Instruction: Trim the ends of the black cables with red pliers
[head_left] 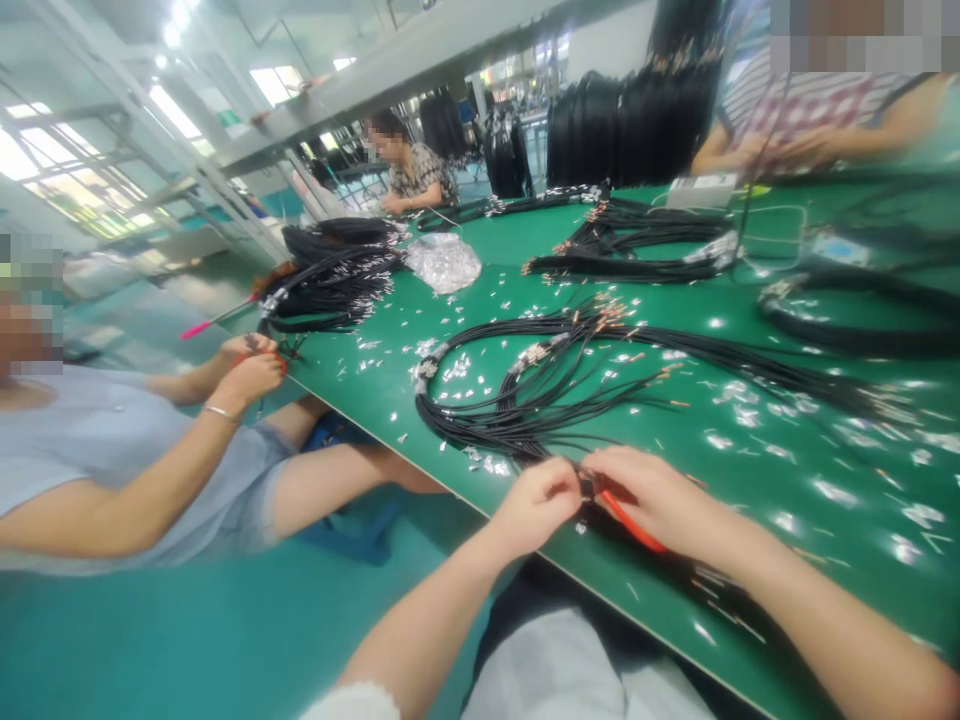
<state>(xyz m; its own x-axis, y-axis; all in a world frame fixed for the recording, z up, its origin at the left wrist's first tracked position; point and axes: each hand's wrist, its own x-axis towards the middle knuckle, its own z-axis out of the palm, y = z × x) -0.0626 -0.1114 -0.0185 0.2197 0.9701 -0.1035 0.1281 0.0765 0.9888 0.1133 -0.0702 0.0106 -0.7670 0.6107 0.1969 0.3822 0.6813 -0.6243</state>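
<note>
Near the table's front edge, my right hand [652, 490] is closed round pliers with red handles [634, 522]. Their dark jaws [586, 486] point left toward my left hand [541, 505]. The left hand's fingers are curled and pinched at the jaws, on what looks like a black cable; its end is hidden by the fingers. Just beyond both hands lies a looped bundle of black cables [480, 425] with bare copper-coloured ends [609, 312]. More black cable with loose ends [727, 600] lies beneath my right forearm.
Small silvery pieces [742, 415] are scattered over the green table [495, 300]. A clear bag [444, 262] of such pieces and cable bundles [337, 275] lie farther back. At left, a co-worker's hands [259, 370] hold a red-handled tool. Two more people sit across the table.
</note>
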